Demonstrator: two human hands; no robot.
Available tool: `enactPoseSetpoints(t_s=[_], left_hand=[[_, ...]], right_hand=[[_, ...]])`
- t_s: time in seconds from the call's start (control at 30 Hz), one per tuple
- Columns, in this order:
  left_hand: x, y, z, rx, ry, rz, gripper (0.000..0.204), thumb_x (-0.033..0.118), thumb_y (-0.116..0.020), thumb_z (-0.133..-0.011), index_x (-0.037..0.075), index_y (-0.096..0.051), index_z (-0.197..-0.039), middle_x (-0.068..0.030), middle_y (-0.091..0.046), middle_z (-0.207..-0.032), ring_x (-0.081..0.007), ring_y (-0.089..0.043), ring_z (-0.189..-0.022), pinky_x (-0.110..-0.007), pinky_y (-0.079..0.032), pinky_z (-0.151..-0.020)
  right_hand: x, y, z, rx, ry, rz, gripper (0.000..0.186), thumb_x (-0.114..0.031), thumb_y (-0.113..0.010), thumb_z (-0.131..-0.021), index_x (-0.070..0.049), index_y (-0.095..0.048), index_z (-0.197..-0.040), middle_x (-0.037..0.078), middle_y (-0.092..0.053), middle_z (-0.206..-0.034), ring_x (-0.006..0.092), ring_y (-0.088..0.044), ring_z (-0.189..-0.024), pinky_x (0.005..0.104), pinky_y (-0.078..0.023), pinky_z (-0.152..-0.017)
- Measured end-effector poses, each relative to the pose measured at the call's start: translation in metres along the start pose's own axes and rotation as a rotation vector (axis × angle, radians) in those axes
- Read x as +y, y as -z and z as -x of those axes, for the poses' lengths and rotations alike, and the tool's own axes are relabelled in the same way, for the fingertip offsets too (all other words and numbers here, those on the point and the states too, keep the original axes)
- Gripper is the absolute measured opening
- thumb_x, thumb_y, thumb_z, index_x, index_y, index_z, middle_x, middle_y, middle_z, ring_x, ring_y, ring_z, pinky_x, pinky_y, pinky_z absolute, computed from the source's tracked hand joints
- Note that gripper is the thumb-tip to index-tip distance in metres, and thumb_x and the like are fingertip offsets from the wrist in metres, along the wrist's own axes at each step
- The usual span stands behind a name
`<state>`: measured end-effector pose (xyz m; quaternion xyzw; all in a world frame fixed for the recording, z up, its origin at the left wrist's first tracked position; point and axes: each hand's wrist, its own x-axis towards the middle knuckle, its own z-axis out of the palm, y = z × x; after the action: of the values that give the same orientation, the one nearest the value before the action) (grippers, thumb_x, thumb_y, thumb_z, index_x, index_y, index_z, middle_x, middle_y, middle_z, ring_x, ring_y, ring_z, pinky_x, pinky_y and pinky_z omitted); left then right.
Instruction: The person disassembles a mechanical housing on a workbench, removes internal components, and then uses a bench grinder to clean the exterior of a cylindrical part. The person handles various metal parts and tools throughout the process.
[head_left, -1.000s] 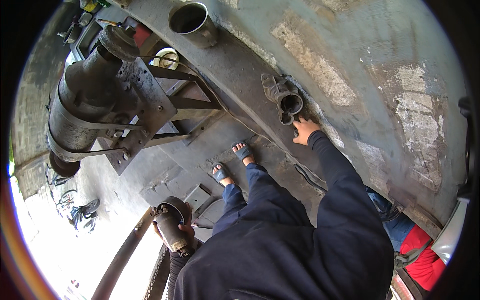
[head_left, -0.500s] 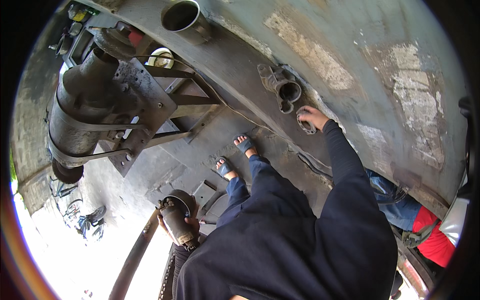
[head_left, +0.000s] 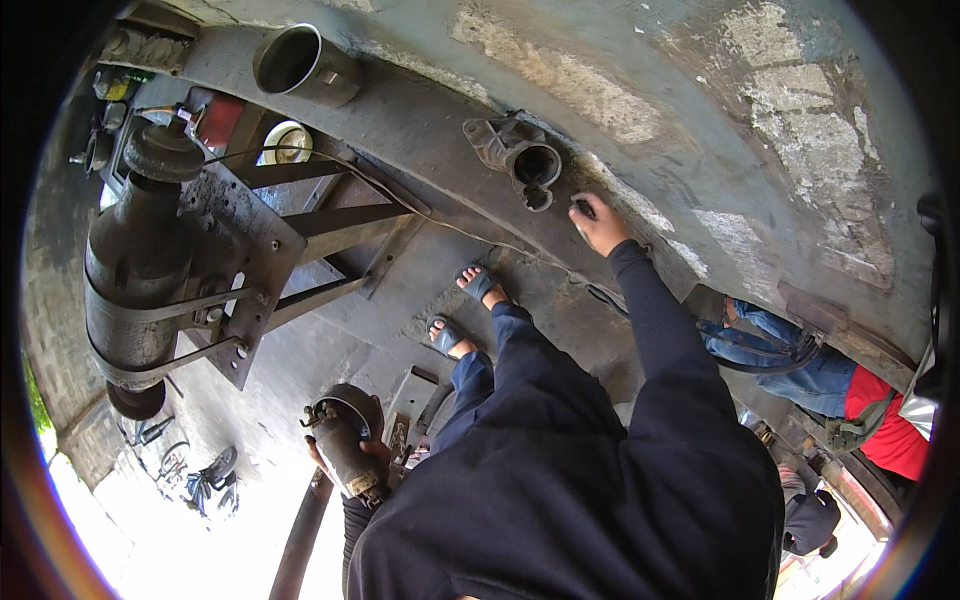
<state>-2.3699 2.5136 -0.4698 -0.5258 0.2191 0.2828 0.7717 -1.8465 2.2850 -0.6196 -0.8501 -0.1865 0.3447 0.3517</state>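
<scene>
At the lower left, my left hand [head_left: 377,456] is wrapped round a dark, greasy cylindrical motor body [head_left: 345,455], seemingly part of a starter motor. A wide round collar shows at its upper end and small fittings at its lower end. Over the ledge along the wall, my right hand [head_left: 604,230] is closed on a metal ring [head_left: 582,209], seen nearly edge-on and partly covered by the fingers. Just left of that hand, a cast metal housing [head_left: 512,160] with a large round opening lies on the ledge.
A metal mug [head_left: 305,68] stands farther along the ledge [head_left: 420,140]. At left, a big cylindrical machine [head_left: 140,265] is strapped to a steel bracket frame [head_left: 330,230]. A thin cable crosses below the ledge. People are at the right, one in red [head_left: 885,430].
My right hand has lifted and turned the ring, which lay flatter on the ledge before. My left hand still holds the motor body. The view has shifted to the right.
</scene>
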Motion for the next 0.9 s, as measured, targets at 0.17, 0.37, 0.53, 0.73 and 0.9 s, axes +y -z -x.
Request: enactPoseSetpoints(t_s=[0.17,0.37,0.53,0.73,0.9], left_hand=[[-0.005,-0.012,-0.001,0.109,0.11,0.366,0.059,0.025,-0.04,-0.083,0.041,-0.039,-0.14,-0.0051,-0.028,-0.152,-0.0389,-0.039,-0.132,-0.071,-0.028,-0.099],[-0.025,-0.006,-0.011,0.075,0.062,0.331,0.055,0.028,-0.04,-0.086,0.04,-0.04,-0.139,-0.0087,-0.034,-0.149,-0.0379,-0.038,-0.132,-0.069,-0.026,-0.101],[-0.018,0.013,-0.051,0.039,-0.038,0.086,0.056,0.03,-0.042,-0.086,0.034,-0.038,-0.142,-0.0083,-0.038,-0.148,-0.0297,-0.036,-0.136,-0.063,-0.021,-0.107],[-0.087,0.014,-0.127,0.077,-0.118,-1.25,0.066,0.053,-0.057,-0.085,0.005,-0.047,-0.129,-0.0166,-0.06,-0.119,-0.0323,-0.061,-0.104,-0.049,-0.051,-0.089],[-0.125,0.021,-0.176,-0.007,-0.046,-1.255,0.066,0.055,-0.058,-0.085,0.003,-0.049,-0.125,-0.0181,-0.062,-0.11,-0.0301,-0.066,-0.087,-0.045,-0.058,-0.077]], right_hand=[[0.01,-0.027,-0.005,0.156,-0.004,0.652,0.059,-0.037,-0.072,-0.078,-0.015,-0.051,-0.128,0.024,-0.033,-0.142,0.0413,-0.038,-0.128,0.0536,-0.039,-0.099],[0.018,-0.038,0.015,0.301,-0.087,0.688,0.066,-0.027,-0.076,-0.072,-0.022,-0.048,-0.132,0.017,-0.032,-0.144,0.0396,-0.033,-0.133,0.0579,-0.031,-0.104],[0.067,-0.055,0.04,0.511,-0.151,-0.277,0.029,-0.016,-0.064,-0.079,-0.009,-0.059,-0.107,0.002,-0.062,-0.079,0.0232,-0.064,-0.073,0.0391,-0.051,-0.068],[-0.113,-0.06,0.12,-0.277,-0.289,-0.842,0.029,-0.018,-0.056,-0.091,-0.005,-0.054,-0.116,0.004,-0.063,-0.09,0.0135,-0.063,-0.077,0.0279,-0.051,-0.066],[-0.201,-0.067,0.171,-0.403,0.18,-0.631,0.069,-0.031,-0.072,-0.083,0.004,-0.038,-0.13,0.013,-0.052,-0.112,0.0196,-0.057,-0.097,0.031,-0.047,-0.086]])
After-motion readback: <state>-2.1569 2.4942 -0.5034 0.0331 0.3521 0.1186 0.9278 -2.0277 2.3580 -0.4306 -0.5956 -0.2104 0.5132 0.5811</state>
